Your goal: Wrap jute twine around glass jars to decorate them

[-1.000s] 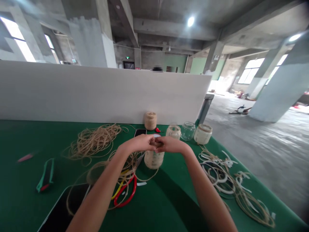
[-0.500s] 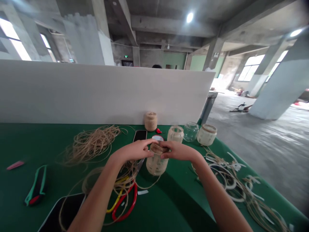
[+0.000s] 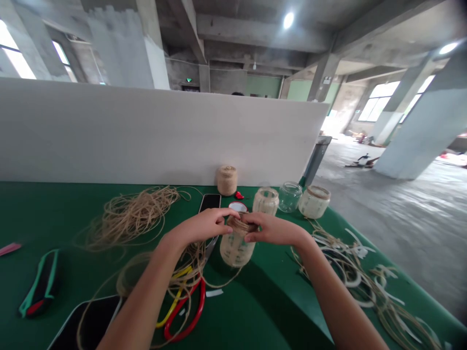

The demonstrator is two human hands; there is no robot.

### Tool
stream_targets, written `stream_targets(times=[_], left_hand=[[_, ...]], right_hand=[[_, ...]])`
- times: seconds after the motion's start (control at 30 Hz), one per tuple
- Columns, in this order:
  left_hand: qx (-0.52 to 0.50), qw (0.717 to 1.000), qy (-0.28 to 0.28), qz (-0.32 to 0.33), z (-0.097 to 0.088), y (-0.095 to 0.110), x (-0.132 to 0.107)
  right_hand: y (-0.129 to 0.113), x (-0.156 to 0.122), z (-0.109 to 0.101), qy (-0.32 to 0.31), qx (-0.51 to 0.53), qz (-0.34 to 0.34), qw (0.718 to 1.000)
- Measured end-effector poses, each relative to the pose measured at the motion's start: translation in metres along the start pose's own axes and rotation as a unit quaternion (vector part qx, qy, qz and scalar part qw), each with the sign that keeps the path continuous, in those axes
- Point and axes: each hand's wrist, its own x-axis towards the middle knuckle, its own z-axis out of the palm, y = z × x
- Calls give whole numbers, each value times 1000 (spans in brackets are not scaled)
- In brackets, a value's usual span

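Note:
A glass jar (image 3: 237, 250) with pale strips on its sides and twine (image 3: 239, 224) wound round its neck stands upright on the table. My left hand (image 3: 207, 225) grips the left of the jar's neck, fingertips on the rim and thumb against the twine. From the right, my right hand (image 3: 272, 228) pinches the neck in the same way. A strand of twine trails from near the jar's base to the left. Red-handled scissors (image 3: 200, 304) and yellow-handled scissors (image 3: 173, 306) lie under loose twine beside my left forearm.
Behind the jar stand a twine ball (image 3: 227, 181), a wrapped jar (image 3: 266, 201), a clear jar (image 3: 290, 198) and another wrapped jar (image 3: 314, 202). A twine heap (image 3: 134, 214) and a utility knife (image 3: 41, 284) lie left; cord scraps (image 3: 353, 272) right. A white panel (image 3: 153, 136) rises behind.
Both hands stay on the jar's neck with almost the same grip. The view has shifted slightly, so things on the left appear further left.

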Motion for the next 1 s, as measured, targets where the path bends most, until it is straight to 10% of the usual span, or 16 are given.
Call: stream_targets(times=[0.47,1.0], left_hand=[[16,1000,16,-14,8,13,-1],[-9,1000,-21,-6,-5,-3,-3]], right_hand=[[-9,2,8,56,-72,38,995],[-1,-7,-7,-23,-33,28,999]])
